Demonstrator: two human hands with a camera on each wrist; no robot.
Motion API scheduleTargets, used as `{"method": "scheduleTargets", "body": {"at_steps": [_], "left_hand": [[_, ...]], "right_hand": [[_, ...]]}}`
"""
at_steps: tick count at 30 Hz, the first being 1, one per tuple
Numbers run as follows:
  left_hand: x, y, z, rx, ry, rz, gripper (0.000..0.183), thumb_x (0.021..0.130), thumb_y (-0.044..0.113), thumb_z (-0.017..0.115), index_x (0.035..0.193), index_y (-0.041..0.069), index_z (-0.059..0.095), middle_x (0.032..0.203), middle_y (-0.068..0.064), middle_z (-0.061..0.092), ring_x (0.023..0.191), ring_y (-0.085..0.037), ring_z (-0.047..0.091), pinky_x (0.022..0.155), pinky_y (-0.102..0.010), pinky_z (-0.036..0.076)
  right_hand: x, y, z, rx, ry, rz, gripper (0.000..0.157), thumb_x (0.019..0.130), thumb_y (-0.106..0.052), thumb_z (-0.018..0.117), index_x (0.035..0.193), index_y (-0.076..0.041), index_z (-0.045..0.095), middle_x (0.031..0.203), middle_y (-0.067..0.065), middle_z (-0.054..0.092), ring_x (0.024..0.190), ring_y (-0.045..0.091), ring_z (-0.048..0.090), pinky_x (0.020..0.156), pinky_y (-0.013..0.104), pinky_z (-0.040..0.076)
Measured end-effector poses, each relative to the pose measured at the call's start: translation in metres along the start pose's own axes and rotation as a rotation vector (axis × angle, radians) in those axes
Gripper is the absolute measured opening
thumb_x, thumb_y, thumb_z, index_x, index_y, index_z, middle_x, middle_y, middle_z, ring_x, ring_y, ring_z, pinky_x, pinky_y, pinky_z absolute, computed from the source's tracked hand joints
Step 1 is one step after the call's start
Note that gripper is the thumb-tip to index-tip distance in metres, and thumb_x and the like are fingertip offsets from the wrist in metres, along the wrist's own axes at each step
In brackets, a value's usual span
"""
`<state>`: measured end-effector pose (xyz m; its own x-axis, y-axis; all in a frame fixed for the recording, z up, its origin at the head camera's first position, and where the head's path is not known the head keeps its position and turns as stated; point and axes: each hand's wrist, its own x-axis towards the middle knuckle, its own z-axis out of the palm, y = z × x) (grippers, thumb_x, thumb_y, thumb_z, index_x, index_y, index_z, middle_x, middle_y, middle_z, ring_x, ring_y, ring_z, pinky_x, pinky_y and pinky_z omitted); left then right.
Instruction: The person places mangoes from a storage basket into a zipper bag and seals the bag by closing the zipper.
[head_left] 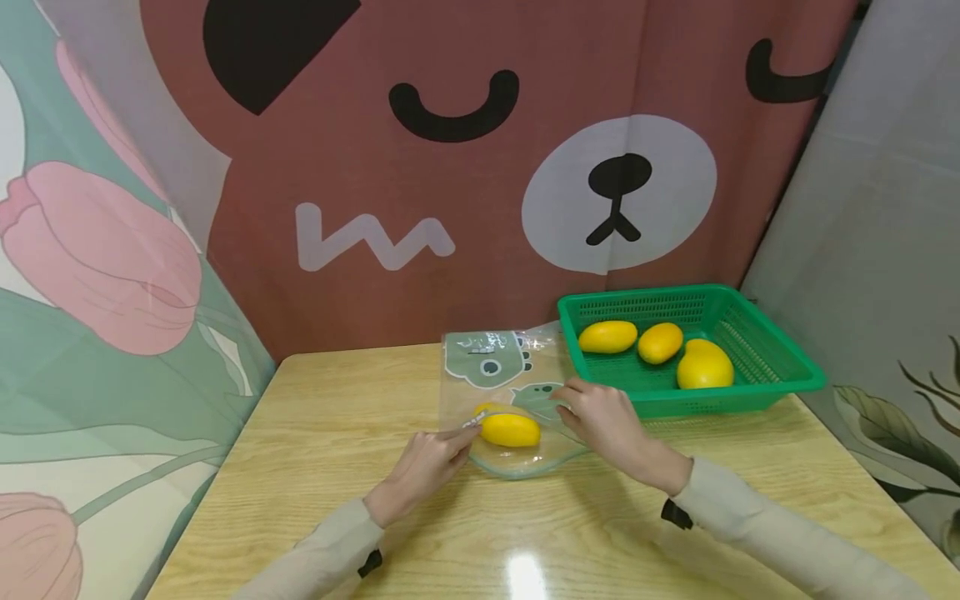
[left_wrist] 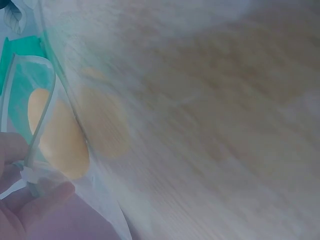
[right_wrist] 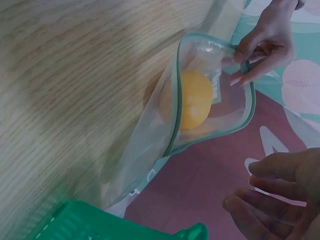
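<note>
A clear zip bag with green dinosaur prints lies on the table, its mouth spread toward me. Inside sits a yellow mango, with more yellow showing just behind it; whether that is another mango I cannot tell. My left hand pinches the left side of the bag's rim, near a small white slider. At the bag's right side is my right hand. In the right wrist view its fingers are loosely bent and apart from the bag, with nothing held.
A green plastic basket stands at the right rear, close beside the bag. Three mangoes lie in it: one at the left, one in the middle and a rounder one. Printed curtains hang behind the wooden table.
</note>
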<state>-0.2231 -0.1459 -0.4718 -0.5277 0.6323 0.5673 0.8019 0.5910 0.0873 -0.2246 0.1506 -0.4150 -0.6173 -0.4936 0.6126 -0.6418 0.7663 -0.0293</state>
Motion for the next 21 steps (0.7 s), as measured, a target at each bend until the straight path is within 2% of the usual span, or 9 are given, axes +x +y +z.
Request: {"method": "scheduleTargets", "body": {"at_steps": [4,10,16,21], "left_hand": [[0.001,0.000,0.000,-0.002,-0.002,-0.002,0.035,0.084,-0.001,0.075,0.119,0.004,0.071,0.110,-0.008,0.072,0.058,-0.005,0.062,0.041,-0.008,0.028],[0.000,-0.001,0.001,0.004,0.006,0.002,0.036,0.084,-0.001,0.075,0.119,0.004,0.072,0.109,-0.008,0.073,0.052,-0.002,0.054,0.041,-0.008,0.029],[0.000,-0.002,0.003,0.005,0.023,0.016,0.037,0.083,-0.001,0.077,0.119,0.004,0.072,0.108,-0.008,0.073,0.054,-0.004,0.058,0.041,-0.009,0.031],[0.000,-0.002,0.004,0.003,0.025,0.018,0.037,0.083,-0.001,0.076,0.119,0.004,0.072,0.108,-0.007,0.073,0.048,-0.001,0.046,0.041,-0.009,0.027]], "right_hand": [[0.001,0.006,-0.002,-0.006,0.007,0.018,0.020,0.075,-0.005,0.085,0.092,-0.004,0.076,0.086,0.005,0.069,0.064,0.020,0.066,0.049,0.031,0.052],[0.006,0.018,-0.012,-0.017,0.022,0.059,0.018,0.076,-0.004,0.085,0.090,-0.003,0.075,0.085,0.006,0.068,0.064,0.021,0.065,0.050,0.033,0.053],[0.010,0.033,-0.021,-0.045,0.022,0.085,0.020,0.077,-0.005,0.085,0.094,-0.003,0.075,0.089,0.009,0.070,0.070,0.025,0.067,0.052,0.036,0.055],[0.010,0.046,-0.022,-0.058,0.063,0.105,0.018,0.077,-0.005,0.084,0.093,-0.003,0.075,0.087,0.009,0.071,0.067,0.026,0.066,0.048,0.035,0.052]]}}
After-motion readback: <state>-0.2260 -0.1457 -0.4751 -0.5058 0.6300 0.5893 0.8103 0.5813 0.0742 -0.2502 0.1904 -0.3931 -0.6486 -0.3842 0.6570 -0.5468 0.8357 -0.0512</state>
